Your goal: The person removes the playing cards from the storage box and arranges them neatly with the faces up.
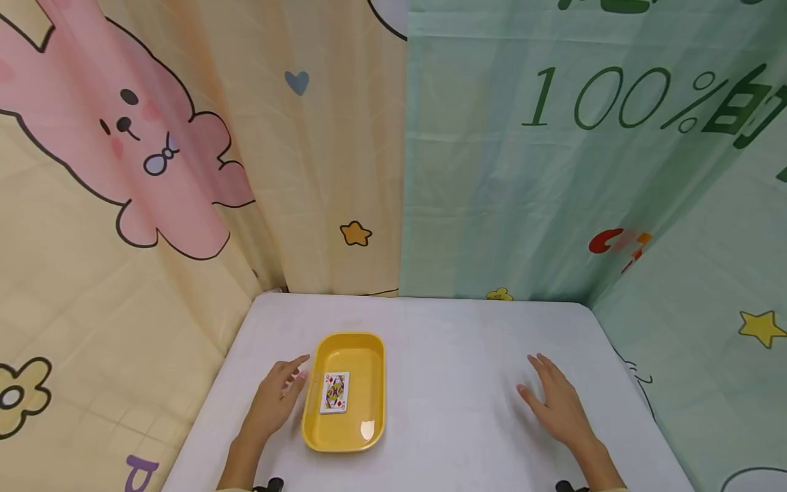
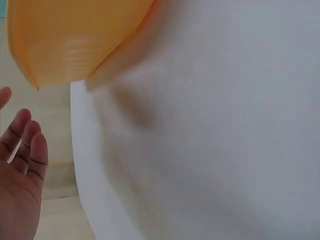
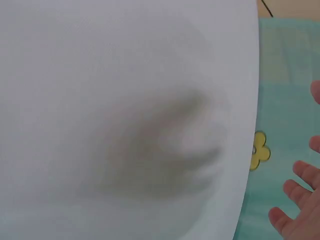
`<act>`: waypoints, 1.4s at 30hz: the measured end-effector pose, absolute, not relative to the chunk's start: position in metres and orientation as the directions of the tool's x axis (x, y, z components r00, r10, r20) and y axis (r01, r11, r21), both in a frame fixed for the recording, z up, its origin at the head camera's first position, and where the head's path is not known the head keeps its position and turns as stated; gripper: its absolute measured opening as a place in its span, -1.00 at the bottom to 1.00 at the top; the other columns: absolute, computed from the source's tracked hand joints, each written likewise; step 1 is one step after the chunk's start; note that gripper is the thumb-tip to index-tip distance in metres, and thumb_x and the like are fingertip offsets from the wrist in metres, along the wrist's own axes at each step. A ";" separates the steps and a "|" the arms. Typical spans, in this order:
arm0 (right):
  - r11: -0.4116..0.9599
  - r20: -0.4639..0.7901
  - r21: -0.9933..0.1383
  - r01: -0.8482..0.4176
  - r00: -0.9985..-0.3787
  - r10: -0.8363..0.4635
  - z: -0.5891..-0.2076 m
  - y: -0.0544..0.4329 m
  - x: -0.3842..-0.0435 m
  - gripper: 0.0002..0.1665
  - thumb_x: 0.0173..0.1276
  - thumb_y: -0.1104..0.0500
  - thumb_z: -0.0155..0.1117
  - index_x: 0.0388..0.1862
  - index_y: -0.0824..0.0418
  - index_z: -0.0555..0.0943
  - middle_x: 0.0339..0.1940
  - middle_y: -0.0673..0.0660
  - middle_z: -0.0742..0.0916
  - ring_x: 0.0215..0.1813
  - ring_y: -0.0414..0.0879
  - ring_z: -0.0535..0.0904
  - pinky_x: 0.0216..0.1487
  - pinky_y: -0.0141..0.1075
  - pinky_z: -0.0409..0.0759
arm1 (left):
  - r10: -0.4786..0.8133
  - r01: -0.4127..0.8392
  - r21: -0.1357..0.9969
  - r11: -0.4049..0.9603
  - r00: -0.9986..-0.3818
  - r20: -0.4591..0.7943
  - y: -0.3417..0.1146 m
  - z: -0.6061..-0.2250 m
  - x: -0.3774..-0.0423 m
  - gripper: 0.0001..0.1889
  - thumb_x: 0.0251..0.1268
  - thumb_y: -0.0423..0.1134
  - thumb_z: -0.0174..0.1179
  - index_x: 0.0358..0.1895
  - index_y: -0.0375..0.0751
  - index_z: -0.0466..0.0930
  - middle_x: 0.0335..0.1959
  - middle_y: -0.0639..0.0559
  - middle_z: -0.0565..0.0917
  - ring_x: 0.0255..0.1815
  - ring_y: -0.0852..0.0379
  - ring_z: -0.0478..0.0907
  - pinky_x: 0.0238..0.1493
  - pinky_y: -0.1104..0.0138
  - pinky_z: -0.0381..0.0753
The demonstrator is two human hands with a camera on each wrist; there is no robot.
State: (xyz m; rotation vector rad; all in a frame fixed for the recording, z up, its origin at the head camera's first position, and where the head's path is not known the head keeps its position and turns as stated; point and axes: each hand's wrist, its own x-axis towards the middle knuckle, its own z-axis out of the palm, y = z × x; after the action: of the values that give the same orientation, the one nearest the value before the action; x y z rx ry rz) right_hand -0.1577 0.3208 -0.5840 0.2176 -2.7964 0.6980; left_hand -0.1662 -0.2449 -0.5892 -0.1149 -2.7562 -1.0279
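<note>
A yellow tray with rounded corners lies left of the table's middle. Inside it, toward its left side, a playing card shows a face with red diamonds; whether it is one card or a stack I cannot tell. Just left of the tray hovers my left hand, fingers loosely spread and holding nothing. In the left wrist view the hand appears below the tray's wall, apart from it. Over the right part of the table is my right hand, fingers extended, nothing in it. Its fingertips show at the right wrist view's edge.
A white-covered table lies under both hands. Printed curtains stand around it, a beige one on the left and a green one on the right, meeting behind the far edge. The right hand casts a shadow on the cloth.
</note>
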 end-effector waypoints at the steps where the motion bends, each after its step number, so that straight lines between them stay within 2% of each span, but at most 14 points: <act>1: 0.872 0.268 -0.444 -0.207 -0.959 -0.091 -0.585 0.312 -0.161 -0.18 0.47 -0.09 0.31 0.54 0.29 0.33 0.50 0.43 0.40 0.46 0.44 0.33 0.30 0.44 0.31 | 0.006 0.145 0.672 0.727 -0.979 0.205 -0.243 -0.592 -0.166 -0.60 0.60 -0.02 0.10 0.38 0.04 0.57 -0.11 0.01 0.59 -0.14 0.09 0.56 -0.12 0.19 0.63; 3: 0.860 0.260 -0.457 -0.227 -0.959 -0.115 -0.586 0.294 -0.169 -0.18 0.47 -0.09 0.32 0.54 0.27 0.33 0.50 0.39 0.43 0.47 0.39 0.35 0.35 0.39 0.33 | 0.016 0.155 0.728 0.668 -0.981 0.193 -0.238 -0.598 -0.165 -0.64 0.58 -0.09 0.16 0.33 0.00 0.62 -0.29 0.09 0.51 -0.33 0.22 0.45 -0.32 0.36 0.52; 5: 0.849 0.256 -0.465 -0.252 -0.956 -0.143 -0.585 0.273 -0.175 -0.17 0.46 -0.09 0.33 0.55 0.24 0.32 0.48 0.34 0.47 0.47 0.34 0.38 0.36 0.35 0.36 | 0.022 0.158 0.765 0.624 -0.982 0.185 -0.234 -0.605 -0.165 -0.66 0.55 -0.12 0.19 0.28 -0.02 0.65 -0.35 0.13 0.45 -0.40 0.27 0.39 -0.39 0.44 0.44; 10: 0.805 0.253 -0.498 -0.322 -0.942 -0.220 -0.578 0.220 -0.188 -0.17 0.43 -0.15 0.35 0.55 0.18 0.36 0.45 0.25 0.53 0.45 0.25 0.45 0.35 0.30 0.42 | 0.001 0.112 0.828 0.550 -0.991 0.133 -0.226 -0.616 -0.161 -0.70 0.52 -0.14 0.23 0.22 0.02 0.69 -0.37 0.12 0.41 -0.40 0.28 0.36 -0.38 0.44 0.41; 17: 0.770 0.166 -0.521 -0.368 -0.929 -0.332 -0.568 0.145 -0.204 -0.15 0.46 -0.35 0.19 0.56 0.04 0.37 0.50 0.15 0.49 0.48 0.13 0.44 0.40 0.19 0.46 | -0.050 0.024 0.859 0.512 -0.997 0.058 -0.220 -0.625 -0.154 -0.67 0.54 -0.16 0.19 0.28 0.06 0.66 -0.44 0.11 0.39 -0.44 0.27 0.31 -0.41 0.43 0.36; 26: 0.728 0.086 -0.489 -0.480 -0.857 -0.507 -0.557 0.066 -0.220 -0.14 0.40 -0.34 0.23 0.54 0.06 0.38 0.47 0.09 0.52 0.45 0.02 0.47 0.44 0.01 0.48 | -0.057 0.039 0.893 0.448 -0.996 0.072 -0.218 -0.627 -0.152 -0.63 0.53 -0.19 0.21 0.33 -0.04 0.63 -0.46 0.11 0.36 -0.46 0.29 0.29 -0.42 0.44 0.35; 34: 0.741 -0.066 -0.383 -0.552 -0.783 -0.618 -0.568 0.017 -0.227 0.07 0.15 -0.33 0.52 0.52 0.14 0.41 0.45 0.11 0.52 0.38 0.00 0.52 0.41 -0.10 0.52 | -0.048 0.033 0.911 0.411 -0.997 0.058 -0.218 -0.631 -0.153 -0.61 0.54 -0.19 0.19 0.36 -0.07 0.61 -0.45 0.11 0.38 -0.46 0.29 0.30 -0.43 0.43 0.35; 38: 0.771 -0.112 -0.274 -0.575 -0.777 -0.619 -0.579 -0.003 -0.228 0.26 -0.08 -0.50 0.56 0.50 0.12 0.42 0.43 0.08 0.52 0.36 -0.02 0.51 0.40 -0.15 0.52 | -0.043 0.025 0.916 0.399 -0.998 0.047 -0.219 -0.630 -0.154 -0.60 0.53 -0.22 0.20 0.36 -0.06 0.60 -0.44 0.11 0.38 -0.44 0.30 0.31 -0.40 0.44 0.36; 42: 0.796 -0.142 -0.186 -0.576 -0.786 -0.602 -0.589 -0.019 -0.229 0.41 -0.25 -0.64 0.53 0.50 0.09 0.40 0.44 0.05 0.50 0.35 -0.02 0.48 0.42 -0.12 0.47 | -0.043 0.037 0.913 0.406 -0.997 0.060 -0.220 -0.628 -0.155 -0.60 0.53 -0.24 0.20 0.36 -0.06 0.60 -0.44 0.11 0.38 -0.45 0.30 0.30 -0.41 0.44 0.37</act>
State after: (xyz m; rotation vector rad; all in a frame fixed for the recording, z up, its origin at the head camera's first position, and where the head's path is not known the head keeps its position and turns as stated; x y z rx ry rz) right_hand -0.2293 -0.0190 -0.5886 1.0480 -3.1602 0.2226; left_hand -0.1552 -0.2201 -0.6276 0.0051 -2.5720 -1.6725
